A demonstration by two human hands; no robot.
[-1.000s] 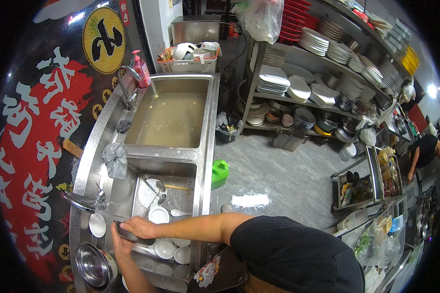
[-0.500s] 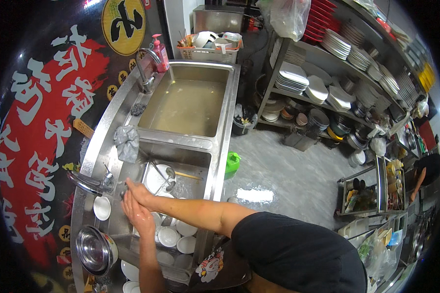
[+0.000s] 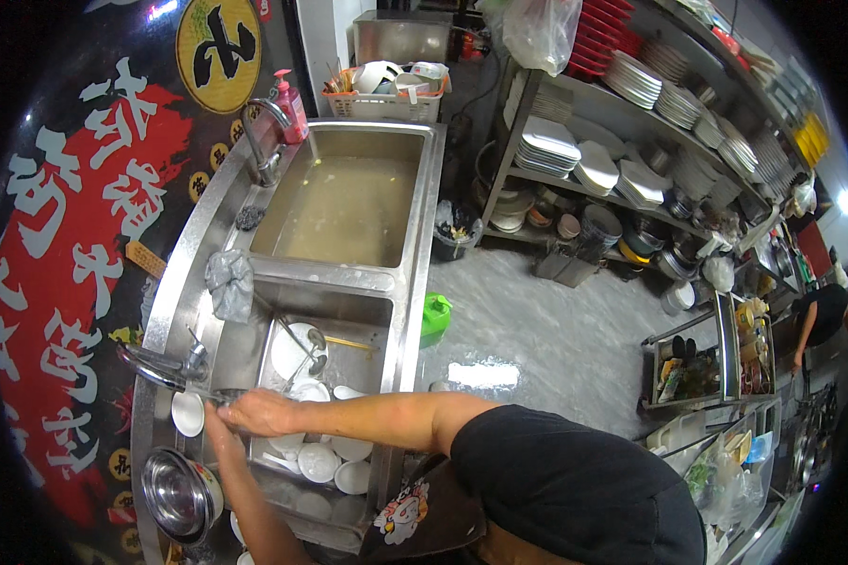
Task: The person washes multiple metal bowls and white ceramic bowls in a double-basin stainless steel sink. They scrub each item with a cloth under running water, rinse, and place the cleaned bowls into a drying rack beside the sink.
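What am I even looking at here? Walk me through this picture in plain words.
This is one picture from a wide fisheye camera worn on a person's head, looking down, so straight edges bend near the rim. There is no machine: a person in a dark shirt works with bare hands. The right hand and left hand meet under the near faucet, over the near sink basin, which holds white bowls and spoons. Whether the hands grip anything cannot be made out. A steel bowl sits on the counter at the left. The far basin holds cloudy water. Shelves of stacked plates stand at the right.
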